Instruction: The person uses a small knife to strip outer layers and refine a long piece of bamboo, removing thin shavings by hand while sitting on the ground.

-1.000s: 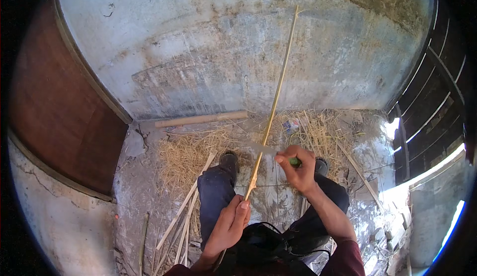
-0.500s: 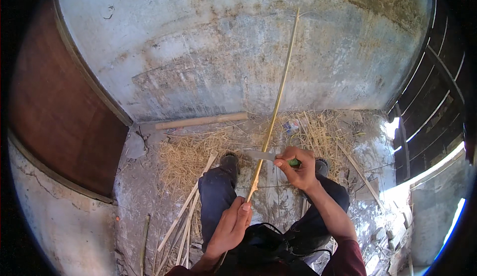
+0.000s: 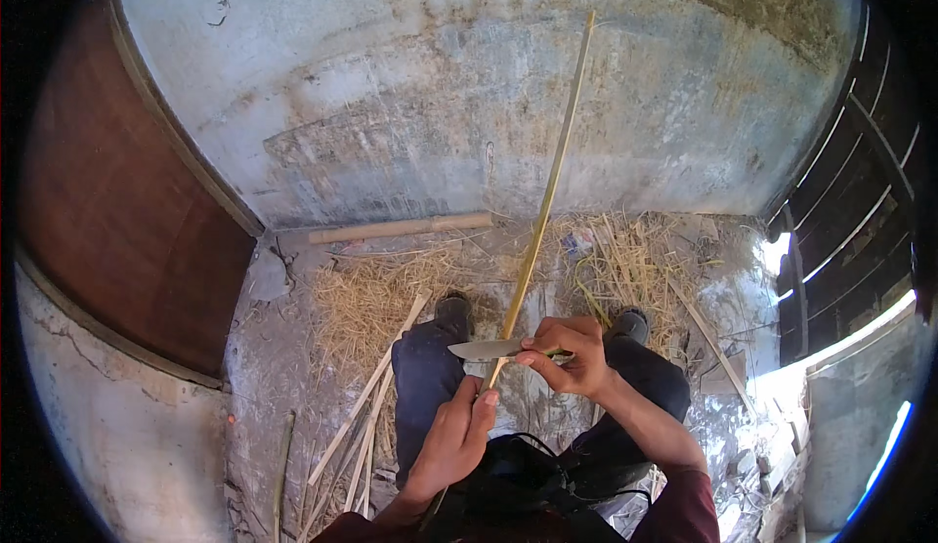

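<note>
A long, narrow bamboo strip [image 3: 550, 201] slants from my lap up toward the far wall. My left hand [image 3: 457, 436] is closed round its near part, thumb on top. In my right hand [image 3: 575, 355] is a knife [image 3: 487, 350] with a broad metal blade, its tip to the left. The fingers cover most of the handle. The blade lies across the strip just beyond my left hand, and the strip's surface there looks pale and freshly cut.
Piles of thin shavings [image 3: 376, 309] lie on the floor by both feet. Several pale bamboo strips [image 3: 366, 416] rest left of my leg. A bamboo pole [image 3: 401, 229] lies along the stained wall [image 3: 391, 104]. A brown door panel [image 3: 127, 201] stands left, dark slats [image 3: 850, 201] right.
My right hand has drawn the knife down along the strip, closer to my left hand. The curled shaving that stood up near the left hand no longer shows there.
</note>
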### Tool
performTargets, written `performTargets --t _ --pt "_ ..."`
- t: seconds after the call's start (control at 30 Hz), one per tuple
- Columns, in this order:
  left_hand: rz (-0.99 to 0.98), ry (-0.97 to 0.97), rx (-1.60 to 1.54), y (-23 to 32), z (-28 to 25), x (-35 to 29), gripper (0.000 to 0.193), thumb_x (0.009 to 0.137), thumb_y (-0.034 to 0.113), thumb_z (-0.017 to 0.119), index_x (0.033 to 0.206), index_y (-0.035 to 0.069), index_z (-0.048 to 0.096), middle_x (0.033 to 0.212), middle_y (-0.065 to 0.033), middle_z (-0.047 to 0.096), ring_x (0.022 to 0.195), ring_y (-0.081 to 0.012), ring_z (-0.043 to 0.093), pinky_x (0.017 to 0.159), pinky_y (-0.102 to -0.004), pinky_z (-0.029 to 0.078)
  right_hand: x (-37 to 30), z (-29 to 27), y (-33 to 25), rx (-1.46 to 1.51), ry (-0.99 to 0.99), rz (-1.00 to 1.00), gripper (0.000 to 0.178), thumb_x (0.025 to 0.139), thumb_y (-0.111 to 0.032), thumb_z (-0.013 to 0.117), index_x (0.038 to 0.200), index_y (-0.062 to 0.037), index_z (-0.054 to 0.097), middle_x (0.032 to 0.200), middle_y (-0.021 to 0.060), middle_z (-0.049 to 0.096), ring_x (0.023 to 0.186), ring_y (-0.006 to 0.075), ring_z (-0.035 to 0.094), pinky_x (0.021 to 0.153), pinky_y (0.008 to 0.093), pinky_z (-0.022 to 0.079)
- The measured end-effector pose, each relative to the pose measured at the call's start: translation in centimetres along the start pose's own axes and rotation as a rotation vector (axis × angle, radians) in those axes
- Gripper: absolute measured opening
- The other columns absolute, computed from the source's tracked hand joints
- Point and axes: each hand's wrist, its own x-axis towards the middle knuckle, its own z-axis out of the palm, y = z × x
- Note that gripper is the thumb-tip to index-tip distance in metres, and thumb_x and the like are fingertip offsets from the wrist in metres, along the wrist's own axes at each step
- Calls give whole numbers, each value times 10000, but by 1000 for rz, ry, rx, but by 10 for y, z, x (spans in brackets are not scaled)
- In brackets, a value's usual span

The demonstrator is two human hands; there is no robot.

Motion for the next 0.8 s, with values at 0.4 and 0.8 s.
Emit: performTargets --t 0.4,0.8 --pt "19 74 193 7 5 -1 266 1141 222 437 1125 -33 512 771 -302 602 796 -565 617 621 -555 435 11 0 2 -70 21 47 170 843 -98 877 794 -39 725 706 81 703 563 208 659 517 328 472" --pt "18 79 138 2 -3 -6 258 1139 228 451 1066 -15 497 722 -282 556 759 -562 594 597 -555 408 20 -4 8 -67 107 125 200 862 -111 869 782 -25 708 695 96 694 588 192 686 543 321 500"
